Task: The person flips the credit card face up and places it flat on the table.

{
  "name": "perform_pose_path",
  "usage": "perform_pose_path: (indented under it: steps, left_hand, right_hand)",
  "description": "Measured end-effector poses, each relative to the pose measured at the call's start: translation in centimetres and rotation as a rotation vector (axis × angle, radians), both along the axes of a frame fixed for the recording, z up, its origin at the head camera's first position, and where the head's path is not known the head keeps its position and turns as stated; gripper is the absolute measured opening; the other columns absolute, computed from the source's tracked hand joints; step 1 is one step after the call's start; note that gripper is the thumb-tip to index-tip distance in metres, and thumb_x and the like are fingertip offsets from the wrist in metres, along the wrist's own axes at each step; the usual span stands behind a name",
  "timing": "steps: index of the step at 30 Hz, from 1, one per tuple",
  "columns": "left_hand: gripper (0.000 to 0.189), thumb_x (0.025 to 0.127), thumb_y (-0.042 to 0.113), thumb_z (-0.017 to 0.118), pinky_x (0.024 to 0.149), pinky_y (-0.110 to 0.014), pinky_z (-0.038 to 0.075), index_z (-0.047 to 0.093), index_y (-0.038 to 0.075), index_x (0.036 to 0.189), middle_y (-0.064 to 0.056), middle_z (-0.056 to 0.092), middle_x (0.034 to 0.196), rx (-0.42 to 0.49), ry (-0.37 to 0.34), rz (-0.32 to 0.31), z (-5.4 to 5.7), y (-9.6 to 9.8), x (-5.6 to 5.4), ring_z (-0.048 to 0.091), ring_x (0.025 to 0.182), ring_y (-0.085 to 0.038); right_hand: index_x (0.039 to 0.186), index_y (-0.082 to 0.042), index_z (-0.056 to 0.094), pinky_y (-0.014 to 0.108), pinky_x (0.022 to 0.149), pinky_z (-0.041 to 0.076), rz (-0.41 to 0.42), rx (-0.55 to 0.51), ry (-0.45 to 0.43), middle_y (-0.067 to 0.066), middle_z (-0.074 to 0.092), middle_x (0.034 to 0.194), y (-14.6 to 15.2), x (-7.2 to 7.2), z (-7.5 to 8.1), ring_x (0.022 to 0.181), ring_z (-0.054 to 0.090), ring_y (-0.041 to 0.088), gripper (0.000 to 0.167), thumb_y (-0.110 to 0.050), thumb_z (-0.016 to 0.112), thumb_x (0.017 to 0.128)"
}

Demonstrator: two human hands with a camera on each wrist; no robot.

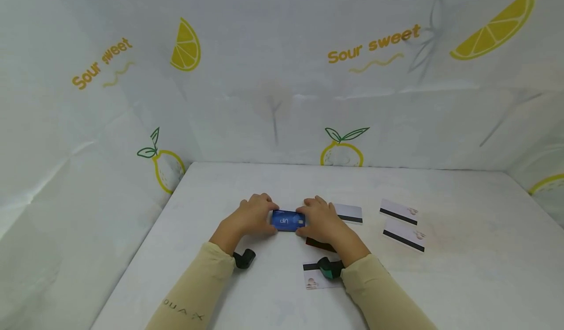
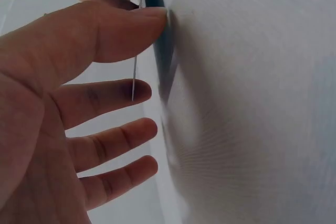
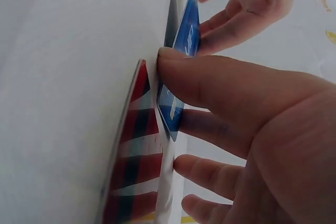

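A blue card with "VIP" and a gold chip lies sideways between both hands, upside down in the head view. My left hand pinches its left end between thumb and index finger. At the opposite end, my right hand holds it the same way. The left wrist view shows the card edge-on, slightly raised, with a dark blue shape just below it. In the right wrist view the card tilts close over the table. A glossy red card with a dark stripe lies beside the right thumb, partly under that hand.
A white card with a black stripe lies right of the right hand. Farther right are two more striped cards, one behind and one in front. Another striped card is partly under the right wrist. Lemon-printed sheeting walls the table.
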State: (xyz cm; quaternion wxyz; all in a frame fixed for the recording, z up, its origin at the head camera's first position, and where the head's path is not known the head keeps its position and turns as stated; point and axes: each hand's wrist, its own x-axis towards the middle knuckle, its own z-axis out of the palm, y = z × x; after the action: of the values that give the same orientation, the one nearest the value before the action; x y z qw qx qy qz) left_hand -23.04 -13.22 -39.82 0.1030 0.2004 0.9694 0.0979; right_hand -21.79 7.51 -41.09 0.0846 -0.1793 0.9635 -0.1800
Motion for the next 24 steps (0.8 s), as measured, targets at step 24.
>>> perform_pose_path:
  steps: [24]
  left_hand:
    - [0.063, 0.077, 0.043, 0.081, 0.099, -0.049, 0.042, 0.062, 0.019, 0.132, -0.004, 0.054, 0.134, 0.058, 0.02, -0.127, 0.3, 3.7, 0.9, 0.045, 0.126, -0.026]
  right_hand:
    - [0.129, -0.009, 0.064, 0.069, 0.112, 0.018, -0.004, 0.021, 0.032, 0.021, 0.043, 0.149, 7.2, 2.4, 2.1, 0.144, 0.022, 0.048, 0.057, -0.035, 0.079, 0.08]
